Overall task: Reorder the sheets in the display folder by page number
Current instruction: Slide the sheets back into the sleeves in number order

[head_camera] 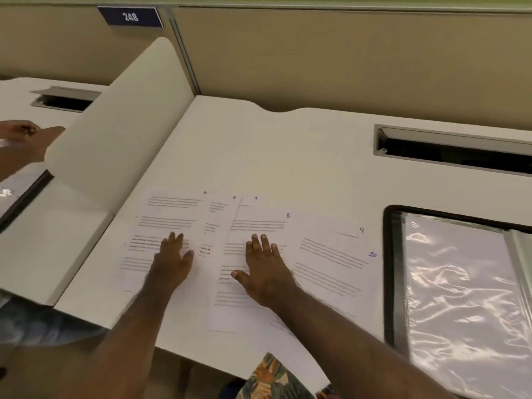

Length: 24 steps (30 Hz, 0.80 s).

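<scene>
- Far left of the frame: another person's hand [20, 132] beyond a white divider panel [121, 125]; not part of this work.
- Upper left: a dark plate [131, 16] on the partition, reading 248.
- Lower centre, left part: sheet numbered 5 [161, 214] lies flat on the tabletop [259, 145]. The left hand [172, 259] rests on it, fingers straight and together, palm down, gripping nothing.
- Centre: sheets 6 [216, 214] and 7 [253, 204] show as strips under their neighbours; the row overlaps like a fan.
- Centre, right part: sheet 8 [259, 226]. The right hand [266, 267] presses on it, fingers spread and flat, thumb out, holding nothing.
- Right of centre: sheet 9 [331, 254], and below it a margin marked what looks like 10 [371, 272], though the digits are faint.
- Right edge: the display folder [460, 283] lies open, black-rimmed, glossy pockets apparently vacant.
- Upper right: a cable slot [452, 151] in the tabletop.
- Progress, as judged: the sorting looks done for pages 5 to 10, which run in rising order; lower pages are not in view. Gathering the fan and sleeving each sheet into the folder is still to do.
</scene>
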Each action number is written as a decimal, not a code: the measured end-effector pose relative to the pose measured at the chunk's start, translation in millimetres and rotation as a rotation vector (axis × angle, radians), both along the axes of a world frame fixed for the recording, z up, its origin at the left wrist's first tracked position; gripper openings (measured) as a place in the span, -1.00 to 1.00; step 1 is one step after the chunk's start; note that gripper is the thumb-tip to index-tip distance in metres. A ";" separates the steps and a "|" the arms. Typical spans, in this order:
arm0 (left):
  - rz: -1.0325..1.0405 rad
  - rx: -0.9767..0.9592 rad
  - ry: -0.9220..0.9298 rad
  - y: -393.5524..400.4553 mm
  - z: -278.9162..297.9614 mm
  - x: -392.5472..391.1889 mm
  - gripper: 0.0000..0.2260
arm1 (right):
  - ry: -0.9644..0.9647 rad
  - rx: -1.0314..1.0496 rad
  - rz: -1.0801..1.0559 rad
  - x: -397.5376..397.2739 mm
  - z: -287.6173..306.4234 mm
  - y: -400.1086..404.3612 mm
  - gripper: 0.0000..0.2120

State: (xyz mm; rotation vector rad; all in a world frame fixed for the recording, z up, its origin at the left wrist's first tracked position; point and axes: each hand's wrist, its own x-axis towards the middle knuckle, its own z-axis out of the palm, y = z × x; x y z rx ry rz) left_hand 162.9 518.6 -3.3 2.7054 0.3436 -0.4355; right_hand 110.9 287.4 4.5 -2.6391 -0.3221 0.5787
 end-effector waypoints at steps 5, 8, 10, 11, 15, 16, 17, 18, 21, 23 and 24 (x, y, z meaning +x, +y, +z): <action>0.309 0.073 -0.040 72.8 -3.8 13.9 -0.45 | 0.069 0.012 0.178 21.1 -4.5 65.0 -0.23; 0.363 0.120 -0.005 93.9 -6.0 15.5 -0.48 | 0.103 -0.014 0.285 23.2 -6.2 94.9 -0.23; 0.339 0.156 0.013 98.1 -6.5 15.2 -0.51 | 0.128 -0.035 0.322 21.7 -8.7 107.9 -0.23; 0.341 0.167 0.018 98.4 -6.1 14.6 -0.50 | 0.144 -0.047 0.329 20.5 -10.6 112.2 -0.23; 0.352 0.163 0.017 98.3 0.8 16.1 -0.47 | 0.161 -0.099 0.331 17.7 -13.9 117.8 -0.27; 0.359 0.160 0.022 98.1 3.7 16.9 -0.47 | 0.158 -0.107 0.338 18.0 -13.8 117.0 -0.27; 0.368 0.158 0.030 98.2 5.6 18.4 -0.47 | 0.156 -0.108 0.346 18.6 -13.9 115.8 -0.28; 0.379 0.155 0.038 98.4 8.2 19.7 -0.47 | 0.154 -0.107 0.352 19.3 -13.5 114.6 -0.29; 0.392 0.118 0.030 96.3 14.1 22.4 -0.51 | 0.160 -0.090 0.347 20.3 -12.3 112.2 -0.30; 0.403 0.020 -0.030 93.6 16.1 21.8 -0.58 | 0.173 -0.076 0.346 21.6 -11.9 110.7 -0.30; 0.410 -0.043 -0.074 91.9 16.8 20.5 -0.63 | 0.174 -0.072 0.361 22.9 -11.3 109.5 -0.30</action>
